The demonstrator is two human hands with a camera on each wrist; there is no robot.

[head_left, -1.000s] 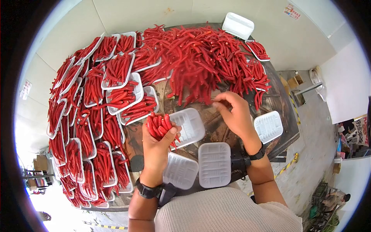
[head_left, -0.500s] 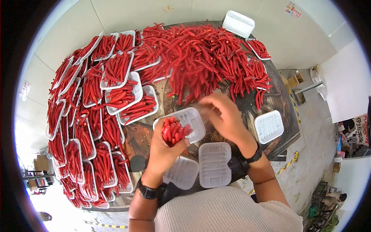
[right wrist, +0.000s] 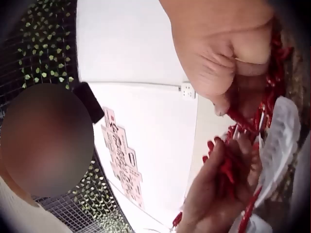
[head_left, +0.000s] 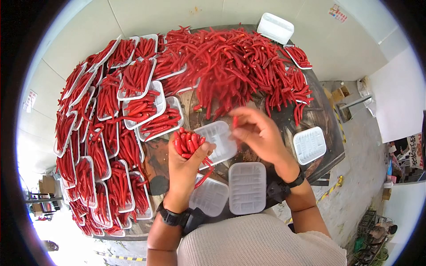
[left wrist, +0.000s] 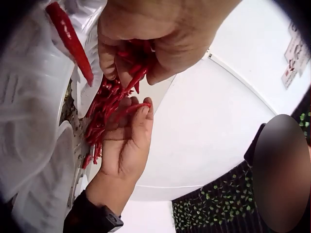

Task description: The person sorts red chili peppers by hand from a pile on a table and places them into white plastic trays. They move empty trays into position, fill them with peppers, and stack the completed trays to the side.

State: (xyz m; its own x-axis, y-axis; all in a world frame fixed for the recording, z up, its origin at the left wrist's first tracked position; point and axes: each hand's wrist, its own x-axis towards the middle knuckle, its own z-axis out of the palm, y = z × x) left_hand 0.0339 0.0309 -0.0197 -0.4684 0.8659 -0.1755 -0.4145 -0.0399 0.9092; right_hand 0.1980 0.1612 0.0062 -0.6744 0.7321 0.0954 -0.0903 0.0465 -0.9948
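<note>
A bunch of red chili peppers (head_left: 188,142) is gripped in my left hand (head_left: 183,170), stems bundled together, with a long pepper trailing below the thumb. To its right, my right hand (head_left: 262,138) pinches a single red chili pepper (right wrist: 240,119) between thumb and fingers. A white plastic tray (head_left: 220,141) lies on the table beneath and between the two hands. Beyond the right hand spreads a big loose pile of chili peppers (head_left: 235,66). The left wrist view shows the left hand (left wrist: 165,29) from behind, curled over the bunch.
Filled trays (head_left: 105,99) of chili peppers overlap across the table's left side. Two white trays without peppers, one upright (head_left: 247,188) and one slanted (head_left: 212,197), lie near my body. Another tray (head_left: 309,145) is at the right edge, and stacked trays (head_left: 275,28) stand at the back.
The right hand has come back from the pile's front edge toward the left hand and now shows a pepper. The left hand moved right, then slightly back, still holding the bunch.
</note>
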